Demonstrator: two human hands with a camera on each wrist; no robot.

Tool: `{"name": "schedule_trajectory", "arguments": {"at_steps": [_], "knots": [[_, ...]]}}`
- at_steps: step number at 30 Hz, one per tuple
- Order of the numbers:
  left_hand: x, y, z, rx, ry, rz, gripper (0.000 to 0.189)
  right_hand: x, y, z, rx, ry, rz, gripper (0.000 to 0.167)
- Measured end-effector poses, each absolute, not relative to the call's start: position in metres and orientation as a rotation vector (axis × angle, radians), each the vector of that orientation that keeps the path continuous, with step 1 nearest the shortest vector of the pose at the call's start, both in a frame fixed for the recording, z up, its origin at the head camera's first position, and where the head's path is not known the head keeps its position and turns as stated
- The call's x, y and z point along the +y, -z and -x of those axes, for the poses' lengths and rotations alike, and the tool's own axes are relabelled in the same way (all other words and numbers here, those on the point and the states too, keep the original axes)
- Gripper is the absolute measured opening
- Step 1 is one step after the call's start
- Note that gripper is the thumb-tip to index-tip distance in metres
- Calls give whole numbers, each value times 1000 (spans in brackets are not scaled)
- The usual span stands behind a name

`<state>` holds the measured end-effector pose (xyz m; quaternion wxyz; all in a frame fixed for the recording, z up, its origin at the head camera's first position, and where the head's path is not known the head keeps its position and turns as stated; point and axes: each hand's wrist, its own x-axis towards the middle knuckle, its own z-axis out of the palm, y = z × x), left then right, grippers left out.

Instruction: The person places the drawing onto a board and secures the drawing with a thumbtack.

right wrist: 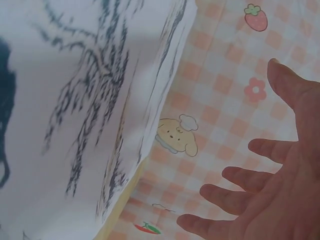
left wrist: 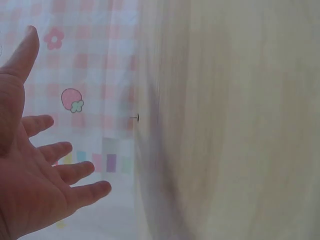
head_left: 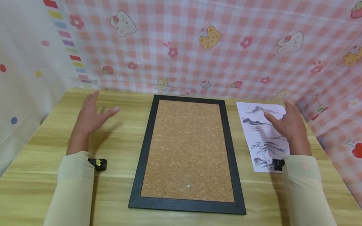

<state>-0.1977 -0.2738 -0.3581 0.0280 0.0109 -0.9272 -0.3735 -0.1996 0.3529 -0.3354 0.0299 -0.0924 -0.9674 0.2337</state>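
My left hand (head_left: 91, 114) hovers over the left side of the table, fingers spread and holding nothing. Close by its thumb lies a tiny thumbtack (head_left: 106, 110), which shows in the left wrist view as a thin pin (left wrist: 136, 117) with a flat head. My right hand (head_left: 291, 125), also spread and holding nothing, is above a white sheet with an ink landscape painting (head_left: 267, 133) and covers part of its right edge. Between the hands lies a cork board (head_left: 188, 150) in a black frame. In the right wrist view the painted sheet (right wrist: 95, 115) fills the left side.
The wooden table (head_left: 118, 191) runs back to a pink checked curtain (head_left: 181, 59) with cartoon prints. A white curtain (head_left: 25, 78) with coloured dots hangs at the left. Near the cork board's lower edge is a small white spot (head_left: 188, 186).
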Motion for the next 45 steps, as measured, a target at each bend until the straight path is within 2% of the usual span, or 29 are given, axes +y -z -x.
{"name": "schedule_trajectory", "arguments": {"at_steps": [20, 33, 41, 45], "knots": [[-285, 371, 195, -2697, 1515, -294, 98, 366, 341, 199, -2986, -742, 402, 104], [-292, 380, 202, -2721, 1445, -308, 103, 380, 347, 203, -3031, -628, 537, 108], [-291, 383, 205, -2753, 1405, -287, 87, 389, 354, 205, -3097, -604, 623, 111], [-294, 387, 207, -2782, 1383, -300, 85, 392, 355, 206, -3114, -683, 675, 113]]}}
